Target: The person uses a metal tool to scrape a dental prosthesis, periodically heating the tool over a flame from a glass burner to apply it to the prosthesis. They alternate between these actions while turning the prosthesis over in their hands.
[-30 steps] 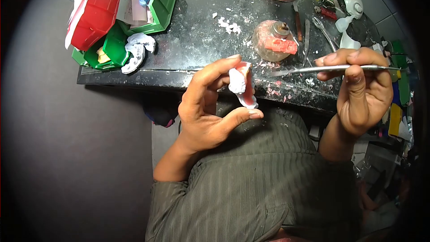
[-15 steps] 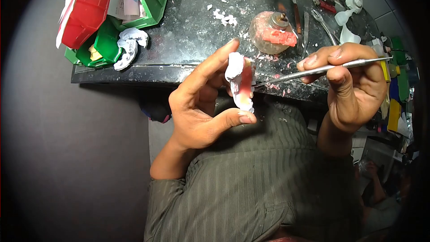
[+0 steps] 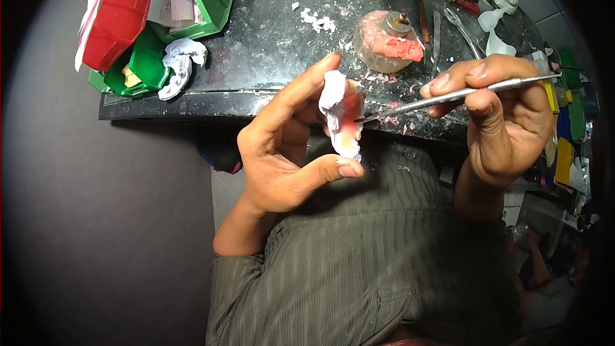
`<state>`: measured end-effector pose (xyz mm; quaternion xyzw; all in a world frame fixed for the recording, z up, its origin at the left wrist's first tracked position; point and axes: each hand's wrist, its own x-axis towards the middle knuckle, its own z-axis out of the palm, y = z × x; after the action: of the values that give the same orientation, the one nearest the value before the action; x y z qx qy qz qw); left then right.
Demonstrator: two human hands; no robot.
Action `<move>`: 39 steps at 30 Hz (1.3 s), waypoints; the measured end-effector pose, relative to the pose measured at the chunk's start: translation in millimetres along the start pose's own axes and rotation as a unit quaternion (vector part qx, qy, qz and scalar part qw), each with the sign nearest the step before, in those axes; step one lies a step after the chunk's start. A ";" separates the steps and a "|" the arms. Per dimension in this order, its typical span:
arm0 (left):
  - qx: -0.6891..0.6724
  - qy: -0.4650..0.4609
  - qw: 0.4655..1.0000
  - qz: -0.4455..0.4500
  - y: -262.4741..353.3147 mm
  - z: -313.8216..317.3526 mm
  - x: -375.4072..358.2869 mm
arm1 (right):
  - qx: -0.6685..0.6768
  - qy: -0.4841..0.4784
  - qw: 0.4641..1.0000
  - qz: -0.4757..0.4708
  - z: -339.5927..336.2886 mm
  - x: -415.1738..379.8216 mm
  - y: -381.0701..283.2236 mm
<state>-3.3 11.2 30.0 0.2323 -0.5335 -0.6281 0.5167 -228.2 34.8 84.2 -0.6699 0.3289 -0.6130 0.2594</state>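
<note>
Between the thumb and fingers of my left hand [image 3: 282, 147] is a white plaster dental model [image 3: 332, 99], held on edge above my lap. Pink wax [image 3: 351, 110] covers its inner side, with small tooth shapes along the right rim. My right hand [image 3: 506, 102] pinches a thin metal wax carver [image 3: 435, 100] in a pen-like grip. The carver's tip points left and meets the pink wax, or lies just in front of it; the exact contact is too small to make out. Fingers of my left hand behind the model are partly hidden.
A glass spirit burner [image 3: 378, 41] with a pink wax piece [image 3: 397, 48] on it stands on the black bench [image 3: 269, 25]. Wax and plaster crumbs lie around. Green bins [image 3: 218, 6], a red bin [image 3: 122, 16] and another plaster piece [image 3: 186, 57] are left; a knife [image 3: 423, 16] lies right.
The carver's tip has moved from the model's right edge onto or over the pink wax. The model is turned slightly, showing more of its pink inner side. The whole view has shifted a little.
</note>
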 end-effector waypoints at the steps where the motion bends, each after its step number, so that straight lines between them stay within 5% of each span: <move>1: -0.003 0.005 1.000 0.001 0.1 1.0 0.2 | 0.000 0.000 1.000 0.000 0.0 -0.1 -0.3; 36: -0.023 -0.064 0.996 0.055 -4.8 -3.8 1.2 | 0.001 0.020 1.000 0.019 4.2 0.3 -2.2; 39: 0.007 0.021 1.000 0.003 -2.2 2.5 -0.1 | -0.003 0.009 1.000 0.014 0.7 -1.7 -0.5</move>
<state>-6.2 12.2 28.8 0.2478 -0.5274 -0.6177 0.5281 -227.5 36.4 83.4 -0.6605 0.3421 -0.6146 0.2627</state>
